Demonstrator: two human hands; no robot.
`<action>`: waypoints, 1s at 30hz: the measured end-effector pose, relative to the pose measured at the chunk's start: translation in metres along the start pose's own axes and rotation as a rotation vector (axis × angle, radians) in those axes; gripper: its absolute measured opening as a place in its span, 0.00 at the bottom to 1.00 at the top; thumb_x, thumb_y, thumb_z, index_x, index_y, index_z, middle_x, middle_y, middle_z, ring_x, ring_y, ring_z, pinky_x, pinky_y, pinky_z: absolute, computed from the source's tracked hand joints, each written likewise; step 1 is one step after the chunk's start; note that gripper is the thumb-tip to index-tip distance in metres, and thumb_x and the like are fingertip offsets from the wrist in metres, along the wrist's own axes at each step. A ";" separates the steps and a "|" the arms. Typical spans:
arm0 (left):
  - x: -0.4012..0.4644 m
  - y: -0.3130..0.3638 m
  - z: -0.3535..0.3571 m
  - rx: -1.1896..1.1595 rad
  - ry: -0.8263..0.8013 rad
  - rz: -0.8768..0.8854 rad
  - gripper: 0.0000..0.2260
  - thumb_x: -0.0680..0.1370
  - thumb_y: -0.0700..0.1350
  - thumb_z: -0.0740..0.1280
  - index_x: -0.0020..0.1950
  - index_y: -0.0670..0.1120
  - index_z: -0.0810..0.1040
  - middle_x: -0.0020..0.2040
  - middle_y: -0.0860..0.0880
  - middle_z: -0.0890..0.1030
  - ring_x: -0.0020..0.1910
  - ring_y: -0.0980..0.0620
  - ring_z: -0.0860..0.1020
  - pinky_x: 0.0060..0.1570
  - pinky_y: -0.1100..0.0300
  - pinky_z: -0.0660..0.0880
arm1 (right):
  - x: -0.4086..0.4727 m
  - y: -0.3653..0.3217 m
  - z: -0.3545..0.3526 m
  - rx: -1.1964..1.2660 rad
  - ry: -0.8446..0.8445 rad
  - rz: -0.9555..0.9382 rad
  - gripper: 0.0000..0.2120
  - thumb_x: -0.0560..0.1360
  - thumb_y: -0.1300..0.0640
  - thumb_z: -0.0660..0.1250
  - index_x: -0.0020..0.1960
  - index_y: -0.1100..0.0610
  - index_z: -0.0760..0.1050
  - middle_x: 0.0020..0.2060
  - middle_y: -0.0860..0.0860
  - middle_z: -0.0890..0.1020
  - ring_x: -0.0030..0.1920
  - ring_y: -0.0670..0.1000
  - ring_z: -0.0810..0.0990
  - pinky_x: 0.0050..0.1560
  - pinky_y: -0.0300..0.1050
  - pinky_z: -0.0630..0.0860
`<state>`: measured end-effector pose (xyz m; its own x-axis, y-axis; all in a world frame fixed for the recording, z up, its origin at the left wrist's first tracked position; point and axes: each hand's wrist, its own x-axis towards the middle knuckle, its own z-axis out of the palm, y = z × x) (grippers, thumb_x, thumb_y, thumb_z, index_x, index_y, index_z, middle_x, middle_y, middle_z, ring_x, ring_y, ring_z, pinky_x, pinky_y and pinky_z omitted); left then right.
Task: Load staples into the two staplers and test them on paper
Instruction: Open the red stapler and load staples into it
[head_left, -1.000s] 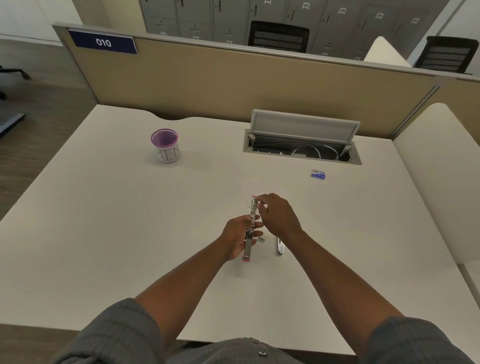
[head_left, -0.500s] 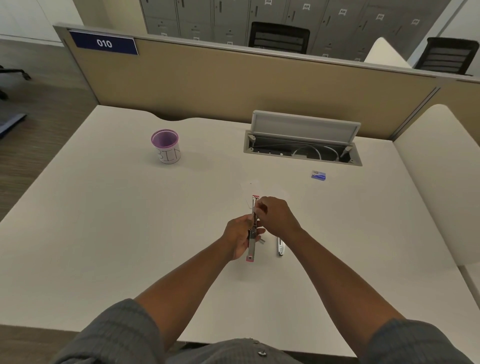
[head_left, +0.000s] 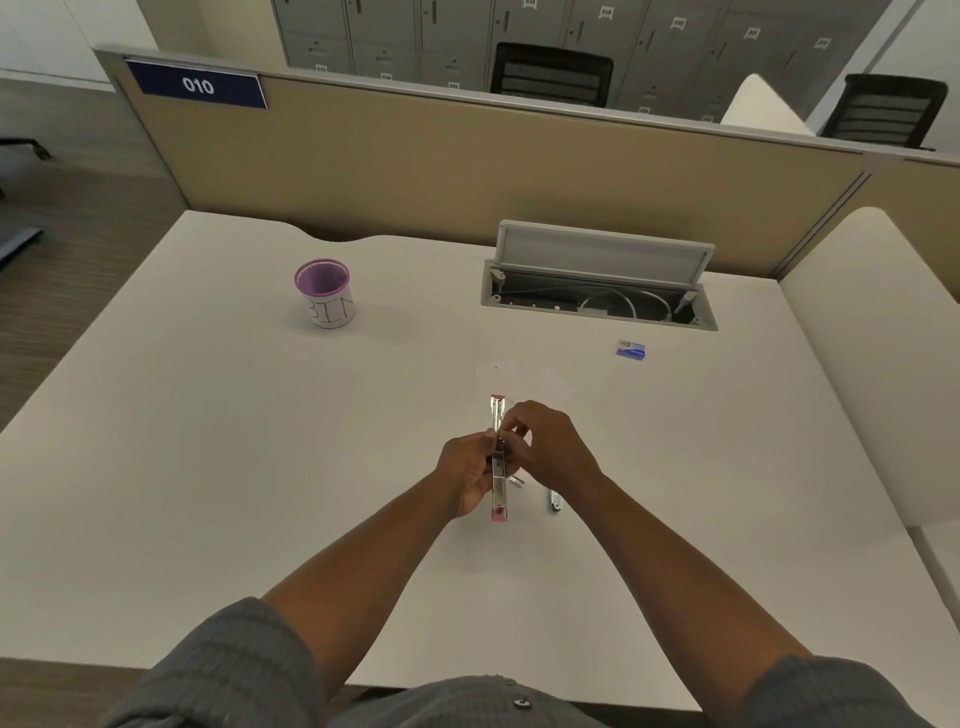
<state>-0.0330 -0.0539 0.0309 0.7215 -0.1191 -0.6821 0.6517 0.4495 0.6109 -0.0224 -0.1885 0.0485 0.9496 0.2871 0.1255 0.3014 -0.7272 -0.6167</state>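
Observation:
A pink stapler (head_left: 497, 415) is swung fully open into one long strip over the middle of the desk. My left hand (head_left: 464, 474) grips it from the left at its hinge. My right hand (head_left: 545, 447) has its fingers curled over the stapler's metal channel from the right; what they pinch is too small to tell. A second, silver stapler (head_left: 554, 503) lies on the desk just right of the pink one, partly hidden under my right wrist. A small loose metal piece (head_left: 517, 480) lies between them. White paper pieces (head_left: 550, 387) lie just beyond my hands.
A small blue staple box (head_left: 630, 349) lies at the right, in front of the open cable tray (head_left: 597, 291). A purple-rimmed cup (head_left: 328, 293) marked BIN stands at the back left. A beige partition (head_left: 467, 171) runs along the desk's far edge.
My right hand has slid along the open stapler from its far end down toward the hinge. The left hand has kept its grip; the stapler has hardly shifted.

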 end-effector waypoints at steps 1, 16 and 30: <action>0.000 0.002 -0.001 -0.016 0.009 -0.004 0.10 0.82 0.38 0.60 0.47 0.36 0.79 0.40 0.41 0.82 0.34 0.47 0.81 0.40 0.54 0.80 | -0.001 0.000 0.001 -0.006 -0.007 -0.030 0.02 0.73 0.60 0.67 0.42 0.57 0.76 0.39 0.48 0.79 0.39 0.48 0.77 0.43 0.44 0.74; 0.006 0.017 -0.014 0.179 -0.006 -0.035 0.09 0.79 0.34 0.59 0.57 0.35 0.75 0.52 0.37 0.81 0.47 0.40 0.83 0.47 0.51 0.81 | -0.011 0.034 0.013 -0.039 -0.060 0.233 0.06 0.75 0.60 0.66 0.49 0.54 0.80 0.44 0.49 0.84 0.45 0.48 0.80 0.47 0.41 0.74; 0.012 0.021 -0.022 0.282 -0.034 -0.061 0.10 0.81 0.36 0.59 0.59 0.37 0.75 0.50 0.40 0.82 0.50 0.43 0.81 0.53 0.51 0.77 | -0.006 0.031 0.049 -0.362 -0.447 0.309 0.11 0.75 0.64 0.61 0.55 0.58 0.76 0.52 0.56 0.77 0.53 0.57 0.78 0.49 0.48 0.75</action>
<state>-0.0156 -0.0265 0.0263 0.6830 -0.1699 -0.7103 0.7303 0.1768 0.6599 -0.0233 -0.1826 -0.0096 0.8933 0.2065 -0.3992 0.1047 -0.9594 -0.2620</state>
